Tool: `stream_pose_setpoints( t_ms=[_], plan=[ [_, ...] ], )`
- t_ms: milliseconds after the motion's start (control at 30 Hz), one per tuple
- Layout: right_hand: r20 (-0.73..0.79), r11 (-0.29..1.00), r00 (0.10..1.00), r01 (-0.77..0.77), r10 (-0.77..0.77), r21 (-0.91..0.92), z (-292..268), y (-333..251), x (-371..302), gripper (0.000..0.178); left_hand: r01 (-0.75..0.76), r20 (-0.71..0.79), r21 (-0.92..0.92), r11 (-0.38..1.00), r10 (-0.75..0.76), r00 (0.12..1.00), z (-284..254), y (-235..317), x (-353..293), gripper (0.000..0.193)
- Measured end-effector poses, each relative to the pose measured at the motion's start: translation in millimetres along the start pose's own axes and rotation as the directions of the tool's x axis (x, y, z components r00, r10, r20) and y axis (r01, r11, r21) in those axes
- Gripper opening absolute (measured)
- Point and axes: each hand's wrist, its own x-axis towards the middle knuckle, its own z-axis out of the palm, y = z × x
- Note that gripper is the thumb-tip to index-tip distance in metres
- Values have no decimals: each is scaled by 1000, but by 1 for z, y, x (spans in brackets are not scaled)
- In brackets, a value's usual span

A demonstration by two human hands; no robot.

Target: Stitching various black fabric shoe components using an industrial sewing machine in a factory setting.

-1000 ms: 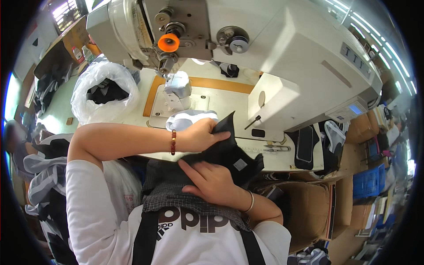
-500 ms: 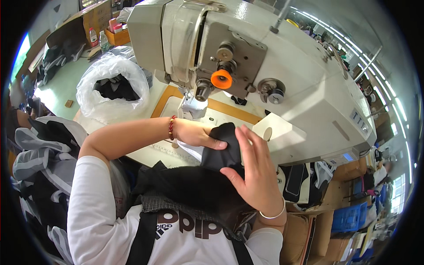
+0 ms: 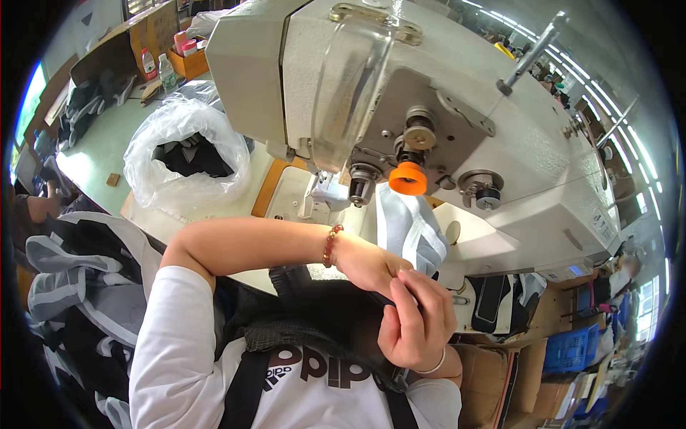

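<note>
- Left hand (image 3: 375, 270) and right hand (image 3: 420, 322) meet at five o'clock, right fingers bent; I cannot tell what either grip clamps.
- Black cloth (image 3: 325, 304) lies at six o'clock.
- Sewing machine (image 3: 443, 93), one o'clock.

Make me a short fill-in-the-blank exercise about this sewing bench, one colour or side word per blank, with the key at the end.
1. The cloth next to the left hand and the right hand is coloured ____.
2. The beaded bracelet is worn on the person's ____ wrist.
3. The bright cup-shaped knob on the front of the sewing machine is coloured ____.
4. The plastic crate near the cardboard boxes is coloured ____.

Missing words: black; left; orange; blue.
</note>
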Motion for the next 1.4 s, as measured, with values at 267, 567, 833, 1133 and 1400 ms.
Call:
stream_pose_setpoints(
  t_ms=[267,567,833,1133,1400],
  plan=[
    [9,908,966,-247,259,339,82,49,7,26,267,-713,-18,963,-200,672,1,14,-62,41],
    [88,886,971,-238,221,397,119,54,26,9,151,-837,-115,982,-177,517,17,-3,-100,41],
    [149,972,981,-151,125,179,135,67,27,29,-17,-923,-306,952,-293,250,44,-14,-102,56],
    [108,998,993,-60,56,33,142,58,36,36,89,-910,-345,934,-356,214,41,-4,-113,49],
    [48,997,998,-40,36,67,141,50,45,29,372,-933,-114,921,-228,279,35,3,-135,42]
  ],
)
